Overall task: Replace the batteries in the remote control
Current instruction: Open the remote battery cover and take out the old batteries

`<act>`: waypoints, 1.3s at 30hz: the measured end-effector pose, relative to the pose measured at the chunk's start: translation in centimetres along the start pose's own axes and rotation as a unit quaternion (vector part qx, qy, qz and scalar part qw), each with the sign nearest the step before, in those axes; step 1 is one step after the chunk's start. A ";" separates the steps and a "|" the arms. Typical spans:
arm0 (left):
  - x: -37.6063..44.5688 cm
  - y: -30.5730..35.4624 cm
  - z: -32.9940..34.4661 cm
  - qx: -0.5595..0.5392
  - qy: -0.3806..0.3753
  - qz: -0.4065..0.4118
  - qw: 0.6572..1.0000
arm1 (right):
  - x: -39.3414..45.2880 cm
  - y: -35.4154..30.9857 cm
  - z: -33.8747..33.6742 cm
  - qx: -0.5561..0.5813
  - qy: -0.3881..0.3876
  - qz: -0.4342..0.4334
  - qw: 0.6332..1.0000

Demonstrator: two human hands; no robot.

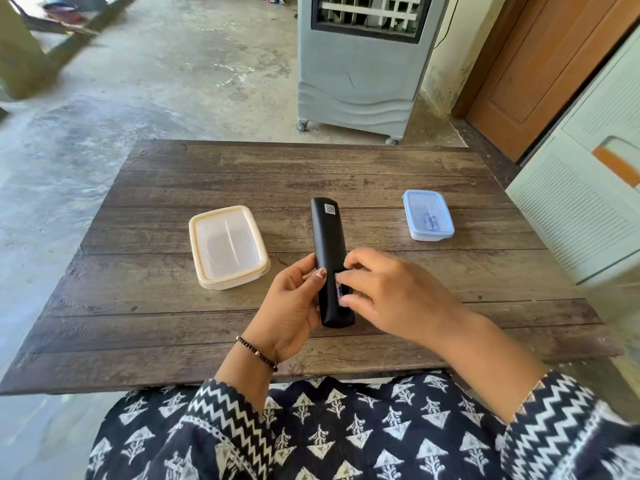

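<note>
The left hand [289, 303] grips the black remote control [330, 258] face-down, just above the wooden table [207, 323]. The right hand's [391, 292] fingertips [341, 278] pinch at a battery [341, 291] in its open compartment. A lidded blue container [428, 215] sits beyond the right hand.

You have bare table [346, 168] across the upper frame; a cream-lidded container [228, 247] blocks center-left, a blue-lidded container [428, 215] center-right, open lanes either side of the remote control [327, 237].

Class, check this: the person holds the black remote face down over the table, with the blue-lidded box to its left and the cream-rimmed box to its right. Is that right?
No, the boxes are swapped. The head view shows the blue-lidded box right of the remote and the cream-rimmed box to its left.
</note>
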State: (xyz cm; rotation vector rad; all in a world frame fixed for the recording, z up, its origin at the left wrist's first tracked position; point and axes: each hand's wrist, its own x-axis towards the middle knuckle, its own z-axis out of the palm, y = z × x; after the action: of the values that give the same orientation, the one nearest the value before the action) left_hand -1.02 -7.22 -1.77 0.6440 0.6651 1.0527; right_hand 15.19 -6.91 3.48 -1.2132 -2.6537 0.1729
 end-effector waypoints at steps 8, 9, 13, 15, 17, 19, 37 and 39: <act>-0.2 -0.5 0.1 0.003 0.014 0.006 1.000 | 0.9 0.1 -0.6 -0.084 -0.042 -0.050 0.994; -0.2 -0.6 0.1 0.007 0.018 0.006 1.000 | 0.9 0.1 -0.5 -0.089 -0.046 -0.055 0.993; 0.0 -0.6 0.1 0.009 0.029 0.006 1.000 | 0.6 -0.1 0.1 -0.086 -0.054 -0.081 0.991; 0.2 -0.4 0.1 -0.001 0.033 0.011 0.999 | 0.7 0.0 0.2 -0.082 -0.036 -0.089 0.992; 0.4 -0.3 0.0 -0.012 0.036 0.011 0.999 | 0.9 0.1 0.3 -0.074 -0.018 -0.093 0.993; 0.5 -0.4 0.0 -0.011 0.042 0.013 0.999 | 0.8 0.2 0.6 -0.066 -0.005 -0.095 0.993; 0.6 -0.1 -0.2 -0.026 0.054 0.015 0.998 | -0.4 0.4 2.1 0.000 0.039 -0.043 0.998; 0.6 -0.2 -0.1 -0.016 0.055 0.011 0.998 | -0.4 0.7 1.9 -0.012 0.025 -0.050 0.998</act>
State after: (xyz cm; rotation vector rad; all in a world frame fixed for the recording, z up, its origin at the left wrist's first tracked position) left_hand -0.80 -6.68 -2.08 0.5695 0.7371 1.1237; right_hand 15.46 -6.75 1.40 -1.0752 -2.6733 0.0936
